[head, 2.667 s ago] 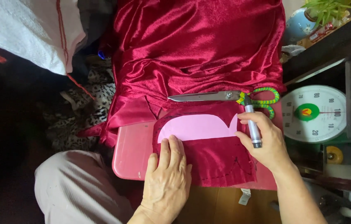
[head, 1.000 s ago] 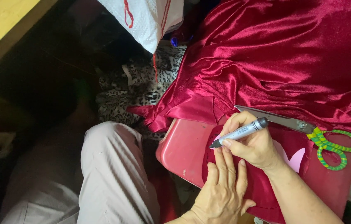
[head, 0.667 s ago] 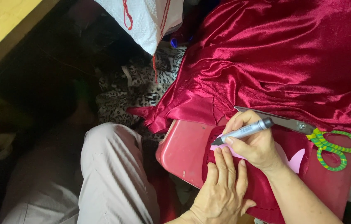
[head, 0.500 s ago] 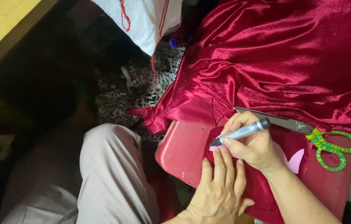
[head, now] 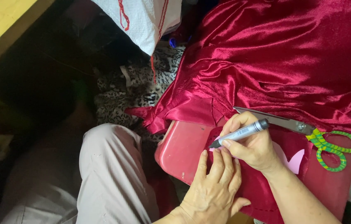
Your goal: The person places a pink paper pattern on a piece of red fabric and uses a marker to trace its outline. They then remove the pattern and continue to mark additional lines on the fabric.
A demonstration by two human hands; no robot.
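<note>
R hand point(head: 253, 146) grips grey marker point(head: 241, 133), tip down at edge of pink paper pattern point(head: 292, 159). L hand point(head: 214, 187) flat, fingers spread, pressing dark red cloth point(head: 262, 191) just below tip. Both on red plastic stool point(head: 183, 151). Scissors point(head: 308, 132) w/ green handles lie beside R hand, red velvet fabric point(head: 279, 58) beyond.

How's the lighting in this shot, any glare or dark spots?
Head view: bright sheen glares off the folds of the red fabric; the left side beyond the knee sinks into deep shadow, with little detail; both hands, right and left, and the marker are evenly lit and sharp.
</note>
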